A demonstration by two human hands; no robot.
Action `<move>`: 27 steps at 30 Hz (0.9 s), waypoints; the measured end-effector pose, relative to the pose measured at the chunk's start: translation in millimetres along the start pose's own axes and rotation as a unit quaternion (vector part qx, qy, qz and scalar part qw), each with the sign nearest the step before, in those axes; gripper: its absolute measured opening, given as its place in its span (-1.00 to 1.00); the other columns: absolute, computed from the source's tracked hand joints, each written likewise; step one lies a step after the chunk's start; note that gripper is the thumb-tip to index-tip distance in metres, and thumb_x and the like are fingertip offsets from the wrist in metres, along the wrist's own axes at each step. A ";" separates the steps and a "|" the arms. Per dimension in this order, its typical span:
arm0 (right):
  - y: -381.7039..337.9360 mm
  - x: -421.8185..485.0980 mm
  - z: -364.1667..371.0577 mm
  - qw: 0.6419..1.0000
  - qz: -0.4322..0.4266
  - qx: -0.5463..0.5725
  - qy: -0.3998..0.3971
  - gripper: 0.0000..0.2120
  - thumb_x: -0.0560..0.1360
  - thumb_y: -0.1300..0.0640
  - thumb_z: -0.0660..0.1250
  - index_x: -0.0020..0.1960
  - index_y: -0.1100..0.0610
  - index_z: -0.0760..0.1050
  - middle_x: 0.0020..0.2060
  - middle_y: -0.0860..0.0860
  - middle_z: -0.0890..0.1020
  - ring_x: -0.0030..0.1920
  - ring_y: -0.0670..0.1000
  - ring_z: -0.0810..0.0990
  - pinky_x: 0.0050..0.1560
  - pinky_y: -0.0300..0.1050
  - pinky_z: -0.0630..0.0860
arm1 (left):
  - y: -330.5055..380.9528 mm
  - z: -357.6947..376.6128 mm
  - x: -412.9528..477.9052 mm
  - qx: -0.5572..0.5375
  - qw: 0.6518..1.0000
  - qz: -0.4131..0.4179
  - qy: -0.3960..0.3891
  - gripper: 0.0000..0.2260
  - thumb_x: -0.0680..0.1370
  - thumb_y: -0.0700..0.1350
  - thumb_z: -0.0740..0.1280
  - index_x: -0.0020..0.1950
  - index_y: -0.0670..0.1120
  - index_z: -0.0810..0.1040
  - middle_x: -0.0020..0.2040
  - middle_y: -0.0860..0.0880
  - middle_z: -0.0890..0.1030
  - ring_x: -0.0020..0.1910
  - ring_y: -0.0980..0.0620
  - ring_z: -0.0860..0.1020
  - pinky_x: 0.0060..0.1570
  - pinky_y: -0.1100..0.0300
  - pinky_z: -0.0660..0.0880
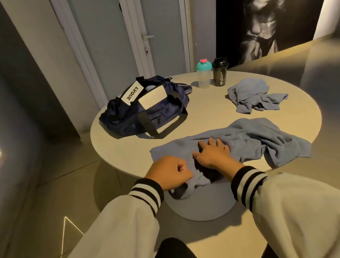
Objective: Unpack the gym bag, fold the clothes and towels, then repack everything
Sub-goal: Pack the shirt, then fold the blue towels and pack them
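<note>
A blue towel [249, 138] lies spread and wrinkled across the near part of the round table [211, 106], with one end hanging over the front edge. My left hand [170, 173] grips that hanging end at the table's edge. My right hand [212, 151] rests flat on the towel with its fingers spread. A navy gym bag [147, 108] with black straps sits at the back left of the table, its top open. A second blue cloth [255, 94] lies crumpled at the back right.
Two shaker bottles stand at the table's far edge: a clear one with a teal lid [203, 74] and a black one [220, 71]. White doors [152, 24] are behind the table. The table's pedestal base [202, 206] stands on the floor below my hands.
</note>
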State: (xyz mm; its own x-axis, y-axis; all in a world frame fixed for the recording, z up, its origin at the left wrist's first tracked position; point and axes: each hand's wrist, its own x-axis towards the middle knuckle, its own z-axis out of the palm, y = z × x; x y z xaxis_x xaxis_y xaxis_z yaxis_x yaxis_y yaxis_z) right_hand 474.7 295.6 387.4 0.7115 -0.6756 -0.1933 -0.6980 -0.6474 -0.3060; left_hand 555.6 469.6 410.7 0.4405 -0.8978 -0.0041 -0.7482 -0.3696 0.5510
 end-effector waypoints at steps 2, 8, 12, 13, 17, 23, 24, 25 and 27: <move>-6.7 2.1 2.2 0.999 -0.029 0.013 0.005 -0.42 0.63 -0.24 0.03 0.59 -0.08 0.09 0.59 0.14 0.11 0.57 0.27 0.03 0.50 0.34 -0.02 | 3.6 -3.6 10.4 0.000 0.995 -0.044 0.094 -0.76 0.60 -0.03 0.30 -0.24 -0.05 0.42 -0.30 -0.01 0.47 -0.31 0.03 0.42 -0.27 0.12 0.36; -14.9 5.6 10.0 0.995 -0.093 0.012 0.045 -0.60 0.64 -0.10 0.10 0.45 -0.07 0.34 0.42 0.10 0.34 0.43 0.20 0.29 0.46 0.38 0.06 | -9.4 10.4 52.0 0.173 0.973 -0.144 -0.049 -0.50 0.69 0.22 -0.02 0.59 0.08 0.24 0.58 -0.04 0.29 0.52 -0.14 0.29 0.47 -0.16 0.25; -19.9 17.3 6.2 0.991 -0.124 0.014 0.039 -0.53 0.66 -0.10 0.11 0.54 -0.03 0.25 0.49 0.09 0.31 0.51 0.18 0.20 0.46 0.43 -0.06 | -44.2 6.4 60.7 0.237 0.950 -0.181 -0.087 -0.46 0.69 0.22 -0.14 0.65 0.14 -0.16 0.66 0.04 -0.20 0.64 -0.07 -0.18 0.54 -0.22 -0.18; -21.6 19.9 5.9 0.991 -0.125 0.001 0.040 -0.52 0.65 -0.13 0.10 0.53 -0.03 0.25 0.51 0.09 0.29 0.53 0.17 0.16 0.46 0.45 -0.08 | -56.0 3.1 62.3 0.242 0.948 -0.192 -0.074 -0.47 0.70 0.21 -0.15 0.65 0.15 -0.18 0.66 0.04 -0.22 0.63 -0.07 -0.20 0.54 -0.21 -0.21; -26.6 18.4 9.9 0.994 -0.100 -0.045 -0.006 -0.36 0.58 -0.35 0.05 0.59 -0.13 0.11 0.61 0.09 0.03 0.60 0.17 -0.09 0.50 0.39 -0.13 | -81.7 -20.8 67.7 0.240 0.933 -0.264 -0.047 -0.48 0.69 0.21 -0.15 0.64 0.17 -0.16 0.65 0.01 -0.24 0.63 -0.08 -0.22 0.49 -0.26 -0.32; -25.5 6.5 17.1 0.982 -0.164 0.084 0.039 -0.54 0.61 -0.04 0.22 0.50 -0.02 0.36 0.49 0.15 0.35 0.50 0.19 0.27 0.48 0.17 0.22 | -26.3 12.8 70.0 0.163 0.978 -0.131 -0.005 -0.53 0.71 0.14 -0.07 0.64 0.17 0.03 0.67 0.01 -0.11 0.64 -0.04 -0.11 0.57 -0.16 -0.20; -18.5 4.1 16.1 0.976 -0.169 0.114 0.073 -0.63 0.61 0.08 0.24 0.40 0.04 0.48 0.35 0.15 0.50 0.36 0.20 0.44 0.35 0.10 0.39 | -21.7 22.3 67.7 0.153 0.982 -0.113 -0.014 -0.52 0.71 0.16 -0.10 0.64 0.17 0.02 0.67 0.01 -0.09 0.64 -0.03 -0.10 0.58 -0.14 -0.19; -10.4 0.2 15.1 0.973 -0.163 0.128 0.102 -0.70 0.60 0.16 0.24 0.30 0.10 0.56 0.23 0.15 0.57 0.24 0.20 0.52 0.22 0.06 0.48 | -21.9 28.5 65.9 0.167 0.980 -0.109 -0.018 -0.51 0.70 0.19 -0.12 0.64 0.18 -0.01 0.67 0.01 -0.09 0.64 -0.04 -0.11 0.58 -0.13 -0.19; 8.6 -9.4 11.0 0.972 -0.139 0.114 0.149 -0.76 0.58 0.21 0.25 0.19 0.12 0.62 0.13 0.13 0.61 0.13 0.19 0.56 0.09 0.03 0.52 | -23.4 30.5 65.0 0.203 0.971 -0.123 -0.023 -0.51 0.70 0.17 -0.11 0.65 0.17 -0.05 0.67 0.00 -0.10 0.64 -0.06 -0.11 0.57 -0.16 -0.19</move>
State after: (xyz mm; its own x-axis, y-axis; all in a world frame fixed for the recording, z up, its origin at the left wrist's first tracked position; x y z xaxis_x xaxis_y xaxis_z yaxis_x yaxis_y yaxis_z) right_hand 463.0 300.2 376.4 0.7912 -0.5799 0.1942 -0.4218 -0.7474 -0.5133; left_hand 586.6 412.6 372.1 0.6147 -0.7770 -0.1357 -0.7613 -0.6295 0.1553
